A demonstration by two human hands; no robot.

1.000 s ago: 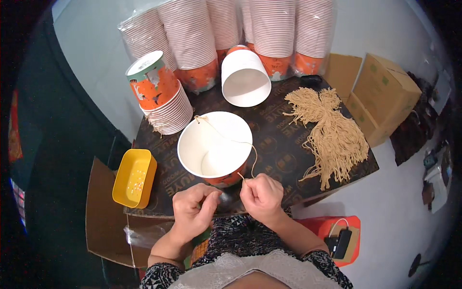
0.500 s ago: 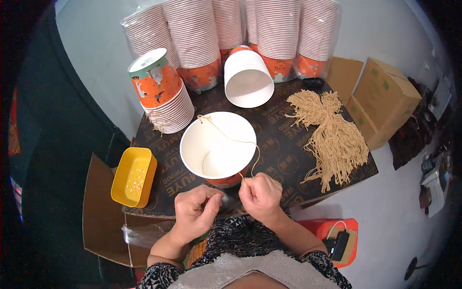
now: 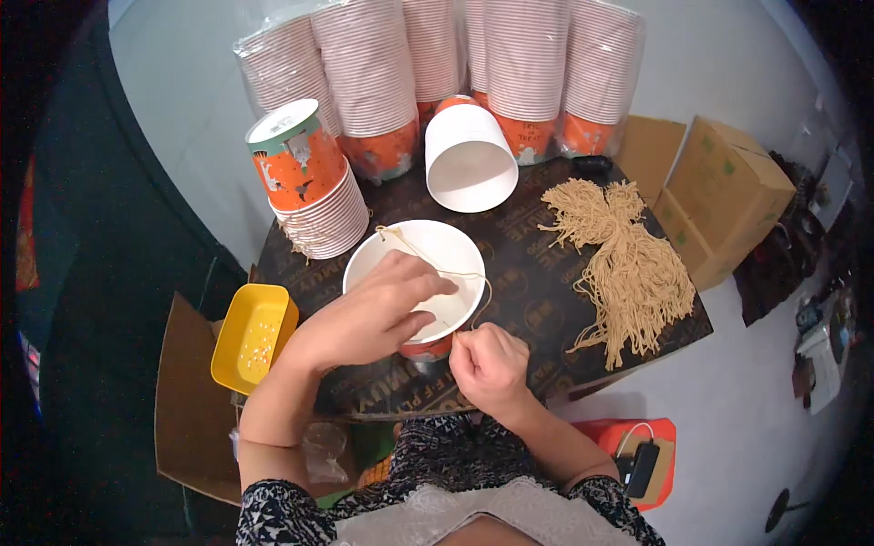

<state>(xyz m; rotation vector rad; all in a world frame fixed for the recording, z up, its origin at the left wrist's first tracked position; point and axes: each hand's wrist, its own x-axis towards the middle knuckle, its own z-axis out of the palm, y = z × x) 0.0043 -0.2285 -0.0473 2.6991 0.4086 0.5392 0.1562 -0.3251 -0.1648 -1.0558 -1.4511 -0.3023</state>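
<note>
Head view: paper bucket [image 3: 460, 241] upright on the surface [image 3: 555, 355], axis vertical. My left hand [image 3: 373, 305] is nearer, over its mouth, fingers loose and apart. Right hand [image 3: 490, 362] pinches the cord [image 3: 491, 293] beside the near-right rim; paper bucket lies far-left of it.

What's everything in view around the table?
working bucket: 1, white/orange, table centre
cord: 1, tan, on working bucket's rim
lying bucket: 1, white inside, table rear
nested stack: 1, orange/pale, rear left
bagged stacks: 6 visible, orange/pale, rear
cord bundle: 1, tan, table right
tray: 1, yellow, table left
small bits: many, pale, in tray
small item: 1, black, rear right
table: 1, dark, centre
cartons: 2+, brown, left and right
red object: 1, red, lower right
device: 1, black, lower right
left grip: 1, bare, over working bucket
right grip: 1, bare, closed on cord
</note>
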